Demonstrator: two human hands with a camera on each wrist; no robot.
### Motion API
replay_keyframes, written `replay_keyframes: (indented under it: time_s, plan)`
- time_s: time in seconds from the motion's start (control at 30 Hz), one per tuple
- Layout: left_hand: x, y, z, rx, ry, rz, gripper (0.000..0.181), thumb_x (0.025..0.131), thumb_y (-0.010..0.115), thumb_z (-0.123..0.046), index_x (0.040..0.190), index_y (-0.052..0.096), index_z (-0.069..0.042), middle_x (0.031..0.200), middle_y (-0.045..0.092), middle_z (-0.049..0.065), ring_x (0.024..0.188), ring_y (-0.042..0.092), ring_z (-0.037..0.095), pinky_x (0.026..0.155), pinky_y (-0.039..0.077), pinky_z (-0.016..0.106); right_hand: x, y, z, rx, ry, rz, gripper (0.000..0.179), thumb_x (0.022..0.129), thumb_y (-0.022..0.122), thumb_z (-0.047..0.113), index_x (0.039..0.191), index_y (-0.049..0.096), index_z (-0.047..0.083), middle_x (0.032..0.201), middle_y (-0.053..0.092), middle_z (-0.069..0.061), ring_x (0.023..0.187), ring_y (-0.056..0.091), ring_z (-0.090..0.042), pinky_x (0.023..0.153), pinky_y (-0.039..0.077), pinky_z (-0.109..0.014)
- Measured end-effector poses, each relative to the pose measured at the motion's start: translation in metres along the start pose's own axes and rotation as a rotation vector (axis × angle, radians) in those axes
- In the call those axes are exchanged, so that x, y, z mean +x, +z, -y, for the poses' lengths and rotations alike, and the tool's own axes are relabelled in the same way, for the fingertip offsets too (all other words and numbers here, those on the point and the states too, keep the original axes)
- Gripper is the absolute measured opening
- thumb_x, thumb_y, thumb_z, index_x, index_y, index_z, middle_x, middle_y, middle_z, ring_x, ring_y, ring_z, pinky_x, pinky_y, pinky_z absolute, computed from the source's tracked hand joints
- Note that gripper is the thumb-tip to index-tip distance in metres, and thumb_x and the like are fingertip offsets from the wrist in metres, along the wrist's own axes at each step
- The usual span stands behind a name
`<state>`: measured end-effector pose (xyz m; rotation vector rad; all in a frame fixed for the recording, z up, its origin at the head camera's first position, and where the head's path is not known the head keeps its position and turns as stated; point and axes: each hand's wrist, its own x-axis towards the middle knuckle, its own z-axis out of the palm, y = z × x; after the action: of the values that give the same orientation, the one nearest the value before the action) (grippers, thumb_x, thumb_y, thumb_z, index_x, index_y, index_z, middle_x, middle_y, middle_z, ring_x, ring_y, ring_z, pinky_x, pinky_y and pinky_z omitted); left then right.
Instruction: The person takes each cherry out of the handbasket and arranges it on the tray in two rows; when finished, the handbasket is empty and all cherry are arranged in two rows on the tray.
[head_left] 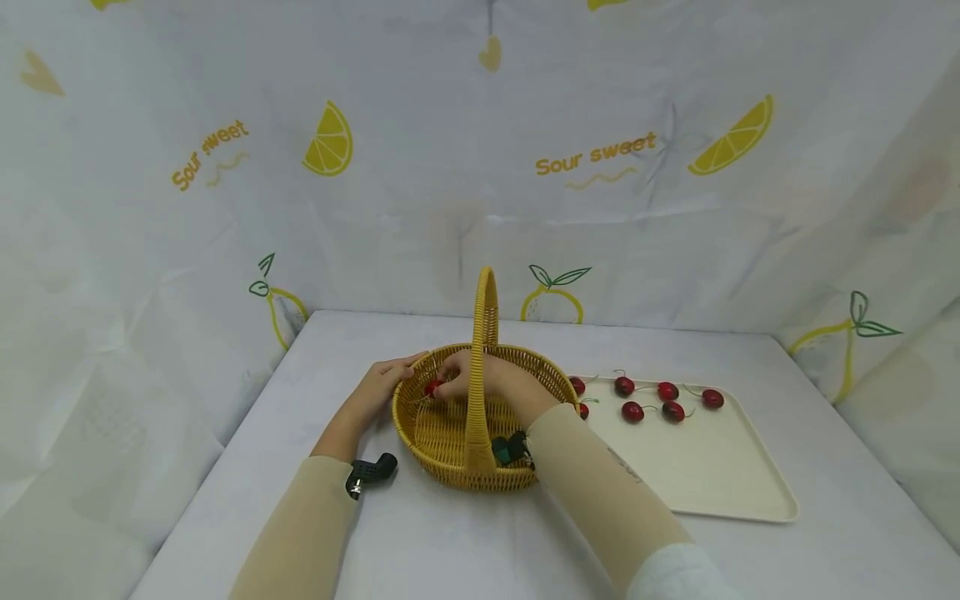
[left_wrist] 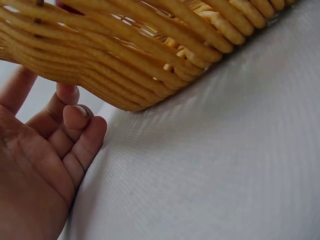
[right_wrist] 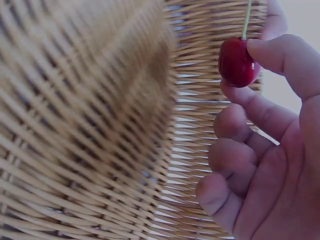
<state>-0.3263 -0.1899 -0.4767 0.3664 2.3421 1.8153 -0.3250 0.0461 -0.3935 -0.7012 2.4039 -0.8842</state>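
Observation:
A yellow wicker basket (head_left: 442, 473) with a tall arched handle stands on the white table. My right hand (head_left: 504, 379) reaches under the handle into its left part. Between thumb and index finger it pinches a dark red cherry (right_wrist: 235, 62) by its body, the green stem pointing up in the right wrist view. The other fingers are curled beside the wicker wall. My left hand (head_left: 377, 390) holds the basket's left rim; its lower fingers (left_wrist: 90, 140) are curled beneath the wicker side in the left wrist view.
Right of the basket lies a cream tray (head_left: 727, 475) with several cherries (head_left: 632, 412) along its far part. Two of these lie close to the basket's right rim. A white cloth (head_left: 420, 208) printed with lemons hangs behind and beside the table.

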Motion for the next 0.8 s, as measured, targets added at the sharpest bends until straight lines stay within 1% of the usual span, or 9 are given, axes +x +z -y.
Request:
replay_keyframes:
  time_s: [0.23, 0.33, 0.37, 0.43, 0.53, 0.6, 0.63, 0.73, 0.8]
  plan:
    - [-0.001, 0.001, 0.001, 0.012, -0.004, -0.014, 0.045, 0.099, 0.052, -0.025, 0.143, 0.064, -0.021, 0.147, 0.058, -0.001, 0.145, 0.042, 0.025, 0.123, 0.019, 0.049, -0.027, -0.012, 0.006, -0.092, -0.017, -0.126, 0.035, 0.095, 0.072, 0.039, 0.12, 0.072, 0.014, 0.11, 0.068, 0.0, 0.102, 0.062, -0.018, 0.091, 0.052, -0.037]
    - [0.0, 0.001, 0.002, 0.009, 0.0, -0.014, 0.046, 0.099, 0.052, -0.025, 0.142, 0.064, -0.02, 0.147, 0.058, -0.002, 0.145, 0.041, 0.024, 0.124, 0.018, 0.048, -0.04, -0.018, 0.008, -0.096, -0.025, -0.174, 0.036, 0.096, 0.071, 0.039, 0.121, 0.072, 0.013, 0.11, 0.069, 0.0, 0.102, 0.063, -0.017, 0.092, 0.053, -0.039]
    - [0.001, 0.001, 0.002, 0.006, 0.002, -0.011, 0.046, 0.099, 0.052, -0.025, 0.143, 0.064, -0.02, 0.147, 0.057, -0.002, 0.146, 0.041, 0.024, 0.124, 0.018, 0.048, -0.045, -0.019, 0.009, -0.089, -0.031, -0.191, 0.035, 0.096, 0.072, 0.037, 0.12, 0.072, 0.012, 0.109, 0.07, 0.0, 0.101, 0.064, -0.016, 0.092, 0.053, -0.039]
    - [0.001, 0.001, 0.002, 0.011, 0.002, -0.008, 0.046, 0.099, 0.051, -0.025, 0.143, 0.063, -0.019, 0.148, 0.057, -0.002, 0.146, 0.04, 0.024, 0.124, 0.018, 0.048, -0.055, -0.022, 0.009, -0.076, -0.043, -0.221, 0.029, 0.096, 0.071, 0.034, 0.115, 0.072, 0.012, 0.101, 0.069, 0.0, 0.093, 0.062, -0.015, 0.085, 0.053, -0.037]
    - [0.001, 0.0, 0.0, 0.022, 0.0, -0.009, 0.047, 0.099, 0.051, -0.025, 0.144, 0.062, -0.018, 0.149, 0.056, -0.001, 0.147, 0.039, 0.024, 0.124, 0.018, 0.048, -0.069, -0.025, 0.007, -0.057, -0.077, -0.263, 0.018, 0.096, 0.068, 0.026, 0.107, 0.07, 0.012, 0.087, 0.06, 0.001, 0.08, 0.054, -0.014, 0.072, 0.047, -0.033]
    - [-0.001, 0.001, -0.001, 0.029, -0.001, -0.014, 0.047, 0.099, 0.051, -0.024, 0.144, 0.061, -0.017, 0.149, 0.056, 0.0, 0.147, 0.039, 0.025, 0.124, 0.018, 0.048, -0.078, -0.026, 0.003, -0.033, -0.083, -0.287, 0.016, 0.095, 0.068, 0.026, 0.106, 0.07, 0.013, 0.083, 0.056, -0.001, 0.078, 0.049, -0.016, 0.069, 0.042, -0.033]
    - [-0.002, 0.001, -0.002, 0.027, -0.001, -0.014, 0.047, 0.1, 0.051, -0.024, 0.145, 0.061, -0.017, 0.149, 0.056, 0.0, 0.147, 0.039, 0.025, 0.124, 0.018, 0.048, -0.083, -0.027, 0.002, -0.017, -0.082, -0.299, 0.016, 0.095, 0.067, 0.025, 0.107, 0.07, 0.014, 0.084, 0.055, -0.001, 0.079, 0.049, -0.017, 0.069, 0.042, -0.034]
    - [-0.002, 0.002, -0.003, 0.024, -0.003, -0.017, 0.046, 0.1, 0.05, -0.025, 0.145, 0.061, -0.017, 0.149, 0.056, 0.0, 0.147, 0.039, 0.026, 0.124, 0.018, 0.048, -0.097, -0.027, -0.003, 0.027, -0.071, -0.341, 0.023, 0.096, 0.071, 0.032, 0.111, 0.072, 0.016, 0.088, 0.058, -0.002, 0.083, 0.051, -0.018, 0.07, 0.044, -0.035]
    - [-0.003, 0.003, -0.003, 0.027, -0.005, -0.019, 0.047, 0.101, 0.05, -0.026, 0.145, 0.061, -0.017, 0.149, 0.056, -0.002, 0.147, 0.039, 0.025, 0.124, 0.019, 0.048, -0.108, -0.028, -0.005, 0.034, -0.057, -0.371, 0.025, 0.095, 0.072, 0.035, 0.112, 0.072, 0.015, 0.09, 0.059, -0.002, 0.084, 0.051, -0.02, 0.07, 0.044, -0.036]
